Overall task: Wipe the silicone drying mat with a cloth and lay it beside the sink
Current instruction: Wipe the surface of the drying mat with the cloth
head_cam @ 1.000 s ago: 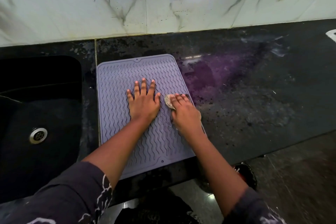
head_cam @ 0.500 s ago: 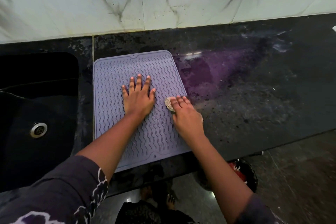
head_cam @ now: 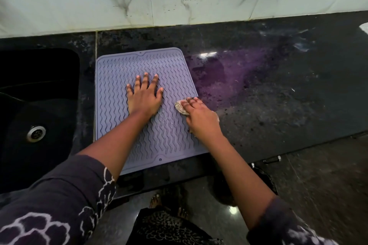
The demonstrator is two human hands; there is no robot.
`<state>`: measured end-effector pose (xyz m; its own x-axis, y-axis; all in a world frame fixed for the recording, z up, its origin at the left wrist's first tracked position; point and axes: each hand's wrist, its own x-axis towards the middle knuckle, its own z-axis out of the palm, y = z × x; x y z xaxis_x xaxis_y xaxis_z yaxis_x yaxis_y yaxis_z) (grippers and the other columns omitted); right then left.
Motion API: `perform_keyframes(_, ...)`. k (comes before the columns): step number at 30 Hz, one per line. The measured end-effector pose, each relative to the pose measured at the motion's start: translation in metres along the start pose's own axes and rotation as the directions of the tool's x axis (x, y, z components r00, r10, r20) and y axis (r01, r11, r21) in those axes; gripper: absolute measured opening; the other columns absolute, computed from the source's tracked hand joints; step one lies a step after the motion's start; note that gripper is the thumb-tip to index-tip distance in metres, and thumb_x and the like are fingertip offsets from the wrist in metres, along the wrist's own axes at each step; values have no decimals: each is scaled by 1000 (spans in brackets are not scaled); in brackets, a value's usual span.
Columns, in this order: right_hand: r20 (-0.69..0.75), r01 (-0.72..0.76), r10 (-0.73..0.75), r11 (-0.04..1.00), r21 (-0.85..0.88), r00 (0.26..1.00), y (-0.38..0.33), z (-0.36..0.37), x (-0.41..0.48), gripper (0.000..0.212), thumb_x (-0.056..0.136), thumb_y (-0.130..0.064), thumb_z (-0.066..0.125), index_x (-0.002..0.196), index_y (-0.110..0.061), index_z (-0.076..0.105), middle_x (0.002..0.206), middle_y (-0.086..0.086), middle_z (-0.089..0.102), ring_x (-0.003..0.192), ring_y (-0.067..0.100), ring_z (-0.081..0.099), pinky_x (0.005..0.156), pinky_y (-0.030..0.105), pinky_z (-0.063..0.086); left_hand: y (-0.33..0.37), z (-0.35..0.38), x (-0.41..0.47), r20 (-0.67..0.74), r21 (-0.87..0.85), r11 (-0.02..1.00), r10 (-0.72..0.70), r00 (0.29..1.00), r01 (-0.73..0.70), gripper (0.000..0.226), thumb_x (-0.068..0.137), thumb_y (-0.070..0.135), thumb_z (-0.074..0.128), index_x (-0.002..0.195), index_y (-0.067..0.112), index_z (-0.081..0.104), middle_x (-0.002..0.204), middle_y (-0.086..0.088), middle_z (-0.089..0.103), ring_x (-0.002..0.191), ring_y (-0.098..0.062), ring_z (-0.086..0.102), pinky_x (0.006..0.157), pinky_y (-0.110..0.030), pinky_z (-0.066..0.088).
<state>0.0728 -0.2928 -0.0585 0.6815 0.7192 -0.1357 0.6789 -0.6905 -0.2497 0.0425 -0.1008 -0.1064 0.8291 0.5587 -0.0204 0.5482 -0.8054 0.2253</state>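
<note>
a lilac silicone mat (head_cam: 159, 125) is pinned flat on a dark counter (head_cam: 278, 105) by the left hand (head_cam: 144, 98) — fingers splayed. a pale cloth (head_cam: 181, 108) is gripped under the right hand (head_cam: 201, 117) at the mat's right edge — the sink (head_cam: 39, 89) lies just left.

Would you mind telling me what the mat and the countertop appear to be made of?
The mat looks like matte lavender silicone, judging by its moulded wavy ridges. The countertop looks like polished dark speckled stone, perhaps granite, since it mirrors light and purple.
</note>
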Motion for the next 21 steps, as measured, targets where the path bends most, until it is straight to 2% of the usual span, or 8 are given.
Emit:
perform_keyframes(4, 50, 96, -95, 995, -7, 994, 16, 5, -51, 49, 93, -26, 47, 141, -23, 37, 151, 1, 33, 138, 17, 28, 110, 29, 27, 1, -2, 0, 3, 6, 1000, -7, 1000, 7, 58, 96, 53, 19, 149, 31, 12, 159, -3, 9, 146, -27, 1, 114, -52, -1)
perform_keyframes(6, 111, 153, -149, 988, -28, 983, 19, -1, -75, 47, 90, -28, 48, 136, -26, 44, 146, 0, 41, 132, 18, 39, 105, 30, 34, 2, -3, -1, 8, 4, 1000, -9, 1000, 9, 58, 96, 52, 18, 149, 31, 11, 160, -3, 8, 146, -27, 1, 114, -52, -2)
perform_keyframes(9, 214, 88, -86, 996, 3, 973, 20, -24, -62, 38, 87, -32, 52, 125, -33, 55, 124, 2, 62, 97, 23, 63, 87, 37, 51, 2, -4, -1, 15, 8, 1000, -6, 1000, 6, 58, 96, 52, 18, 149, 31, 11, 160, -3, 7, 146, -27, 0, 114, -52, -2)
perform_keyframes(10, 188, 48, -56, 998, 48, 981, 17, -30, -49, 36, 88, -32, 52, 124, -33, 56, 119, 2, 66, 87, 23, 65, 83, 38, 54, 2, -4, -1, 17, 9, 1000, -7, 1000, 7, 58, 96, 52, 18, 149, 32, 11, 160, -3, 7, 146, -27, 0, 114, -52, -2)
perform_keyframes(11, 119, 20, -30, 996, 85, 992, 13, -32, -36, 36, 89, -31, 53, 125, -32, 55, 120, 1, 65, 87, 23, 65, 82, 38, 54, 2, -4, -1, 15, 8, 1000, -9, 1000, 9, 58, 96, 52, 18, 149, 32, 11, 160, -3, 7, 146, -27, 0, 114, -52, -2)
perform_keyframes(13, 12, -3, 1, 994, 105, 1000, -1, -25, -17, 39, 91, -24, 52, 129, -27, 51, 131, 1, 57, 104, 23, 59, 88, 38, 49, 3, -3, 0, 7, 6, 1000, -9, 1000, 9, 58, 96, 53, 18, 149, 32, 11, 160, -3, 8, 146, -27, 1, 114, -52, -1)
perform_keyframes(16, 24, -2, 2, 1000, -18, 1000, -17, 5, -31, 45, 96, -21, 43, 140, -18, 35, 148, 6, 37, 134, 23, 33, 102, 39, 38, 2, -2, 0, 8, 11, 1000, -7, 1000, 7, 58, 96, 53, 18, 149, 32, 10, 160, -2, 7, 146, -27, 1, 114, -52, -1)
perform_keyframes(21, 109, -47, 53, 998, -52, 993, -19, 22, -108, 51, 95, -19, 38, 144, -14, 25, 152, 10, 28, 140, 26, 22, 100, 42, 44, 2, -3, 0, 10, 9, 1000, -9, 1000, 9, 57, 96, 52, 18, 149, 32, 10, 160, -2, 6, 146, -26, 0, 115, -52, -2)
